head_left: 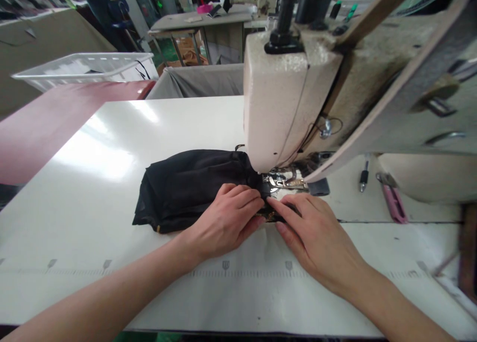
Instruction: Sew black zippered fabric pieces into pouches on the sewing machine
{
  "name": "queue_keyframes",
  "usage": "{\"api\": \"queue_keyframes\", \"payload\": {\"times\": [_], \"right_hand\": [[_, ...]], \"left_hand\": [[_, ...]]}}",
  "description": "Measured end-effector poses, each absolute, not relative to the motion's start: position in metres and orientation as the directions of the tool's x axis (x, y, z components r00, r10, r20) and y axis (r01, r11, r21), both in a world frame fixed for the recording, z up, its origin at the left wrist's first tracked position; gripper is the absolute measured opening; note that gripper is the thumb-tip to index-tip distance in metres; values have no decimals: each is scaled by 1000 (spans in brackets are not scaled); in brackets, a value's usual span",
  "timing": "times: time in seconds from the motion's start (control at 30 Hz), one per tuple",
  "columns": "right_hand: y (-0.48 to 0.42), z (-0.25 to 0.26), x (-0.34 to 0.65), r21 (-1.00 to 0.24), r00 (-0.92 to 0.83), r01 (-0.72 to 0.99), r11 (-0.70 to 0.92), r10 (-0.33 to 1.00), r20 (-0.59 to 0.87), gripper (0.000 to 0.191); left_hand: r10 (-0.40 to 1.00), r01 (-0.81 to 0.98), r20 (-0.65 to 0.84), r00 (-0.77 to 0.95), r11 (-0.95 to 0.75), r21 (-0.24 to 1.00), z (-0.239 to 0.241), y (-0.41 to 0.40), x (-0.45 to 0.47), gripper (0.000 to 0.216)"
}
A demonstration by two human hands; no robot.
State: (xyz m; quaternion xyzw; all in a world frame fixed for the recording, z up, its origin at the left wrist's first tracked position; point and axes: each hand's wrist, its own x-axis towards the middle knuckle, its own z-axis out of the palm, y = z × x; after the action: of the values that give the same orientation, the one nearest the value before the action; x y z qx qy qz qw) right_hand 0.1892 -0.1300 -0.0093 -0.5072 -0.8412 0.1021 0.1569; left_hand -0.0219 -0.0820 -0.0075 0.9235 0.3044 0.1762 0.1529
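A bunched piece of black fabric (186, 185) lies on the white table (93, 183) to the left of a cream sewing machine (283, 93). My left hand (225, 220) rests flat on the fabric's right edge, fingers stretched toward the presser foot (285, 182). My right hand (311, 232) lies flat beside it, fingertips pressing a narrow patterned strip of the fabric (269, 214) just in front of the needle area. Both hands press down and grip nothing.
A pink thread snipper (393, 203) and a dark pen-like tool (363, 177) lie on the machine bed at right. A white plastic basket (89, 68) stands at the back left beside a reddish board (44, 128). A grey cloth bin (201, 81) sits behind the table.
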Motion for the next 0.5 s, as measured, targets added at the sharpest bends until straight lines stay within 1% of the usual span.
{"api": "queue_keyframes", "payload": {"times": [0.13, 0.27, 0.5], "right_hand": [[-122, -5, 189, -295, -464, 827, 478, 878, 120, 36], [-118, -5, 193, -300, -481, 817, 493, 869, 118, 35], [-119, -7, 197, -352, -478, 789, 504, 863, 162, 33]], "left_hand": [[565, 480, 272, 779, -816, 322, -9, -82, -25, 26], [554, 480, 283, 783, -828, 290, -10, -82, -26, 28], [537, 451, 259, 803, -831, 325, -8, -73, -30, 28]]}}
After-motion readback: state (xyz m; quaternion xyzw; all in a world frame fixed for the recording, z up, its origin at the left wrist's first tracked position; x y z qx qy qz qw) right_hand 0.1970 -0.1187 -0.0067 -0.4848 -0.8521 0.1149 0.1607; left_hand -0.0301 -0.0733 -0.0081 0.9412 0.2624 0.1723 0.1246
